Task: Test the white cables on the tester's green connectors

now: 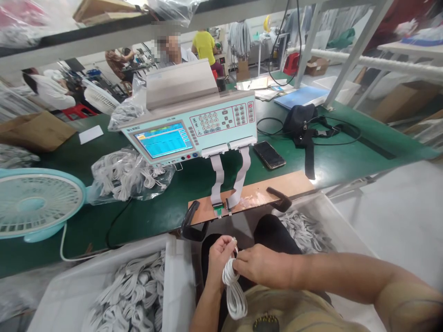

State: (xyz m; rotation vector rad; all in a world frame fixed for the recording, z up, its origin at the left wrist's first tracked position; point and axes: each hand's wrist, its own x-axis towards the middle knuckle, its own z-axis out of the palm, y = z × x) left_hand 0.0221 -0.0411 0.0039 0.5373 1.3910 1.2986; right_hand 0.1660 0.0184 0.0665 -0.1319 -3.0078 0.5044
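Note:
My left hand point(218, 254) and my right hand point(261, 264) both hold one coiled white cable point(234, 291) above my lap, below the table edge. The coil hangs down between the hands and one cable end sticks up near my left thumb. Ahead on the green table stands a pale green tester point(194, 124) with a lit blue screen and a keypad. Two grey ribbon cables point(219, 177) run from it down to small sockets on a brown board point(258, 191) at the table's front edge.
White bins of coiled white cables sit at my left point(114, 295) and right point(304, 228). A bag of cables point(126, 175), a light blue fan point(32, 203), a phone point(269, 154) and a black pouch point(299, 121) lie on the table. Other people work beyond.

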